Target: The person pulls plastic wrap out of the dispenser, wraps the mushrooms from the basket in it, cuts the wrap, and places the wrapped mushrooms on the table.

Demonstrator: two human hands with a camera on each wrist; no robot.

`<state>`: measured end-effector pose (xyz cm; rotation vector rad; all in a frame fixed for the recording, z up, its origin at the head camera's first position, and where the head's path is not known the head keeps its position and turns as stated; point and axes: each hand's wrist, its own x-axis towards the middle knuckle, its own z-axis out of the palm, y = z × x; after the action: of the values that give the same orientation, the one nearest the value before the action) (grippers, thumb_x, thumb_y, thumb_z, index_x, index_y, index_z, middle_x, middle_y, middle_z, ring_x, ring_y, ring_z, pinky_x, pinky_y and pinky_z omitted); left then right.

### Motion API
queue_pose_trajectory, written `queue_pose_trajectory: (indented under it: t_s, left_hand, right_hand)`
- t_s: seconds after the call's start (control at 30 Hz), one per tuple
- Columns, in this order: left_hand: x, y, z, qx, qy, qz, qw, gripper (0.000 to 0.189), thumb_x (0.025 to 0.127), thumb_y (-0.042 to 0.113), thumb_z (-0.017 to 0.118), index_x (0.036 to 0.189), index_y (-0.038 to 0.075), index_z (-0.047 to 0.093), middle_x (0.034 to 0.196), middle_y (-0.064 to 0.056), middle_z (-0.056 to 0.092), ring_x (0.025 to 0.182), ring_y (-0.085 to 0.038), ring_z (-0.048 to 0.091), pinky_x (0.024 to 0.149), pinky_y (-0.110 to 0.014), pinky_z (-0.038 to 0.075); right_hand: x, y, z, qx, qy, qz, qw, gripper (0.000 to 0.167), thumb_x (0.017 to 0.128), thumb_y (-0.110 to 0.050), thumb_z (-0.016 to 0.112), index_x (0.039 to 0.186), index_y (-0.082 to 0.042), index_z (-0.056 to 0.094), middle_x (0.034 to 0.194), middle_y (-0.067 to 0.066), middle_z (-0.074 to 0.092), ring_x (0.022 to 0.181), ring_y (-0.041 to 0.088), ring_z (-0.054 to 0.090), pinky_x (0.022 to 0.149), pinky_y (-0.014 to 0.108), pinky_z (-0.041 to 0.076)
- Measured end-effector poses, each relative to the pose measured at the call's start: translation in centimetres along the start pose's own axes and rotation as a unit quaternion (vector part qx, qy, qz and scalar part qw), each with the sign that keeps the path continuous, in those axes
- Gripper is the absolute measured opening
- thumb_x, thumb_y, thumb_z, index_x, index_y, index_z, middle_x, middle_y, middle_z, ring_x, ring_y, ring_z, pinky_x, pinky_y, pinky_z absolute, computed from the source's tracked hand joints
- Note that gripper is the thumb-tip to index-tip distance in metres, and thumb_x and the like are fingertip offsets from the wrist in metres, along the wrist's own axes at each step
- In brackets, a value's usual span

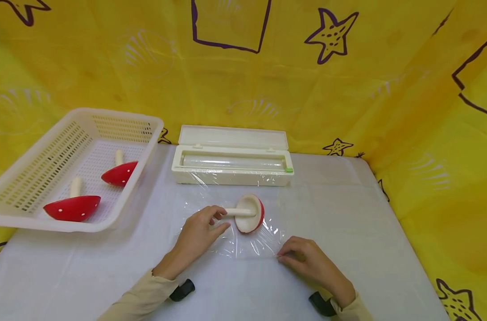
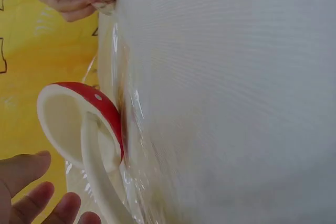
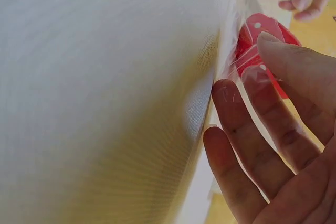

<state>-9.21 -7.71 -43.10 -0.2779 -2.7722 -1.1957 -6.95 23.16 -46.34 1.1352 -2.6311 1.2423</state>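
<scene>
A toy mushroom (image 1: 249, 213) with a red, white-dotted cap and a pale stem lies on its side on a sheet of clear cling film (image 1: 243, 247). The film runs out of a white dispenser box (image 1: 232, 177) behind it. My left hand (image 1: 201, 232) is at the stem's end; the left wrist view shows its fingers (image 2: 31, 203) spread beside the stem (image 2: 93, 166), with a gap between. At the film's near right corner, my right hand (image 1: 311, 263) pinches the edge between thumb and fingers. Film covers those fingertips (image 3: 257, 77) in the right wrist view.
A white plastic basket (image 1: 141, 118) stands at the left with two more red-capped toy mushrooms (image 1: 72, 208) inside. The dispenser's lid (image 1: 233, 137) is raised, showing the film roll (image 1: 233, 162). Yellow patterned cloth (image 1: 247, 80) hangs behind and right of the white table (image 1: 348, 214).
</scene>
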Motion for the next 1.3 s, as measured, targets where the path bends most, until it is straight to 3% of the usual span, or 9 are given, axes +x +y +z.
queue_pose_trajectory:
  t_s: [0.13,0.23,0.37,0.57,0.93,1.07,1.3]
  left_hand:
    - [-1.0,-1.4,-1.3,0.035,-0.055,0.002,0.9979,0.027,0.08,0.02,0.082,0.104,0.015,0.07,0.095,-0.001,0.069,0.088,-0.017,0.061,0.077,-0.034,0.049]
    - [-1.9,-2.8,-2.4,0.064,-0.088,0.03,0.9936,0.029,0.078,0.021,0.083,0.103,0.017,0.069,0.093,0.002,0.066,0.089,-0.015,0.059,0.079,-0.034,0.048]
    - [-3.0,-4.3,-3.9,0.094,-0.116,0.052,0.9875,0.036,0.073,0.022,0.086,0.103,0.018,0.068,0.093,0.006,0.063,0.09,-0.016,0.056,0.082,-0.038,0.046]
    - [-4.0,-5.9,-5.3,0.114,-0.148,0.043,0.9816,0.039,0.071,0.018,0.087,0.104,0.02,0.068,0.089,0.009,0.058,0.086,-0.012,0.051,0.077,-0.034,0.043]
    - [-4.4,-6.2,-6.3,0.134,-0.158,-0.029,0.9779,0.014,0.083,0.012,0.078,0.083,0.023,0.07,0.072,0.009,0.053,0.071,-0.009,0.047,0.065,-0.024,0.041]
    - [-4.2,-5.8,-6.5,0.135,-0.138,-0.017,0.9809,0.011,0.085,0.012,0.076,0.087,0.021,0.069,0.071,0.009,0.057,0.068,-0.008,0.047,0.064,-0.024,0.043]
    - [-3.7,-4.8,-6.8,0.132,-0.061,0.026,0.989,0.013,0.091,0.011,0.07,0.096,0.019,0.062,0.062,0.012,0.047,0.057,-0.005,0.041,0.055,-0.022,0.037]
  right_hand:
    - [0.0,0.0,0.0,-0.005,0.002,0.001,1.0,0.015,0.082,-0.004,0.079,0.09,-0.015,0.073,0.086,-0.001,0.071,0.081,0.007,0.064,0.078,0.018,0.053]
    - [-0.1,0.0,0.0,-0.008,0.005,0.005,0.9999,0.016,0.081,-0.003,0.079,0.09,-0.015,0.073,0.086,-0.003,0.071,0.08,0.007,0.065,0.078,0.018,0.053]
    - [-0.1,0.0,-0.2,-0.008,0.007,0.012,0.9999,0.017,0.08,-0.002,0.079,0.09,-0.015,0.073,0.085,-0.003,0.072,0.08,0.008,0.066,0.078,0.019,0.054]
    - [-0.1,-0.2,-0.4,-0.01,0.015,0.012,0.9998,0.017,0.08,-0.002,0.08,0.089,-0.014,0.073,0.086,-0.002,0.073,0.08,0.01,0.067,0.077,0.022,0.055]
    - [-0.4,-0.2,-0.5,-0.019,0.024,0.027,0.9992,0.017,0.082,-0.003,0.078,0.091,-0.016,0.071,0.086,-0.005,0.072,0.082,0.006,0.065,0.076,0.026,0.056]
    - [-0.3,-0.2,-0.6,-0.026,0.045,0.019,0.9985,0.02,0.081,0.0,0.078,0.092,-0.015,0.07,0.086,-0.004,0.072,0.082,0.006,0.066,0.075,0.028,0.056]
    - [0.3,-0.5,-1.3,-0.055,0.091,0.015,0.9942,0.027,0.077,0.002,0.081,0.091,-0.018,0.068,0.087,-0.01,0.068,0.08,0.004,0.063,0.074,0.022,0.055]
